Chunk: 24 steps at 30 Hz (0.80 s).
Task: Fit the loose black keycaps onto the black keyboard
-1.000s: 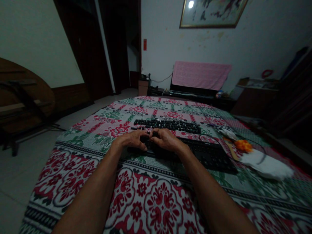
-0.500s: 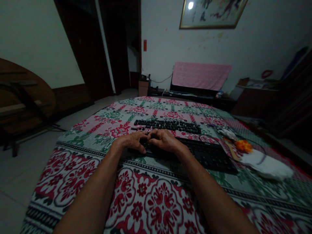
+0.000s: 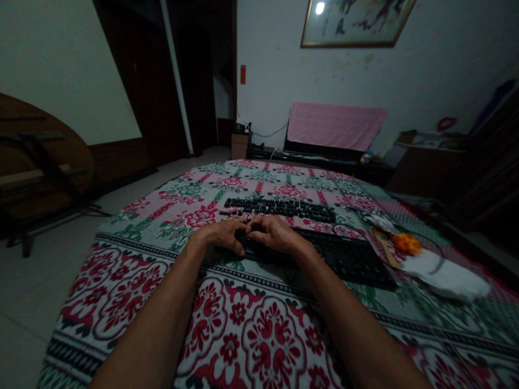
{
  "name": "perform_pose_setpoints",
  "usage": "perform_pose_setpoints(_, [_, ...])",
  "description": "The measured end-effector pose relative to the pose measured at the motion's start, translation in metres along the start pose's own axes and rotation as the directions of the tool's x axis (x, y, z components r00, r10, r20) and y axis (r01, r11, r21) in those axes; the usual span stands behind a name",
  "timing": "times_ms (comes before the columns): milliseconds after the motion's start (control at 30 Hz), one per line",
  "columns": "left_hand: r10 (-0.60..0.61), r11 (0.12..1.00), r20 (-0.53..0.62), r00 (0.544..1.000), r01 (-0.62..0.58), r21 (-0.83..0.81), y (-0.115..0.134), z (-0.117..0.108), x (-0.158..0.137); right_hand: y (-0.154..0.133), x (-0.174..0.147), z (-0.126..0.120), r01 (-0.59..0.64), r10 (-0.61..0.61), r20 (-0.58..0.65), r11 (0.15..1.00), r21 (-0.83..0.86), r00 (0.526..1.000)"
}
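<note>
Left fingers: the left hand (image 3: 222, 235) is half curled, thumb spread apart from the other fingers; I cannot tell whether it has hold of anything.
Right fingers: the right hand (image 3: 271, 232) is bent more tightly, a gap showing between thumb and forefinger; its fingertips are too dark for me to tell if something is pinched there.
Between the hands: the 2 sets of fingertips come close together, almost meeting.
Keyboard: a black computer keyboard (image 3: 352, 260) lies flat and slantwise under both hands, its left part mostly covered by them, its right end showing past the right forearm.
Keycaps: loose black keycaps (image 3: 279, 208) sit in rows just beyond the keyboard, a few lying apart at the left near the left fingers.
Right of the keyboard: a bunched orange thing (image 3: 407, 243), a white bundle (image 3: 446, 274) with a dark cable (image 3: 438, 265) across it, and a tan strip (image 3: 387, 251).
Tablecloth: a patterned cloth (image 3: 271, 337) in red, green, pink and white lies under everything.
Far wall: a pink towel (image 3: 336, 127) hangs below a framed picture (image 3: 357, 24).
Left side: a round wooden tabletop (image 3: 75, 148) stands on edge near the wall.
</note>
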<state>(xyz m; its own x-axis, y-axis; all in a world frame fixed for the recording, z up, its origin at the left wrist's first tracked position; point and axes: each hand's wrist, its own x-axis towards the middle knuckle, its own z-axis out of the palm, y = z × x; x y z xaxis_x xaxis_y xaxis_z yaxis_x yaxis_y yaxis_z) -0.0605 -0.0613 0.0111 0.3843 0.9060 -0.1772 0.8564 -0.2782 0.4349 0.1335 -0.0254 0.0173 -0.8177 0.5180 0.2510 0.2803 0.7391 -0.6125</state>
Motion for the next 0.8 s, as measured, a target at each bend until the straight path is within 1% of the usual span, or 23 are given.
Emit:
perform_pose_setpoints(333, [-0.066, 0.996, 0.026, 0.998, 0.064, 0.058, 0.001, 0.003, 0.001, 0.006, 0.001, 0.005, 0.004, -0.004, -0.004, 1.0, -0.017, 1.0])
perform_pose_setpoints(533, [-0.052, 0.996, 0.031, 0.998, 0.05, 0.069, 0.002, 0.003, 0.001, 0.009, 0.001, 0.006, 0.006, -0.006, -0.017, 1.0, -0.016, 1.0])
perform_pose_setpoints(667, [-0.068, 0.996, 0.021, 0.997, 0.066, 0.065, 0.002, 0.004, 0.002, 0.005, 0.0, 0.004, 0.006, -0.007, -0.018, 0.998, -0.055, 1.0])
perform_pose_setpoints(800, [-0.039, 0.997, -0.001, 0.999, 0.039, 0.062, 0.0, 0.005, 0.002, -0.001, 0.003, 0.005, 0.012, -0.013, -0.007, 0.995, -0.096, 1.0])
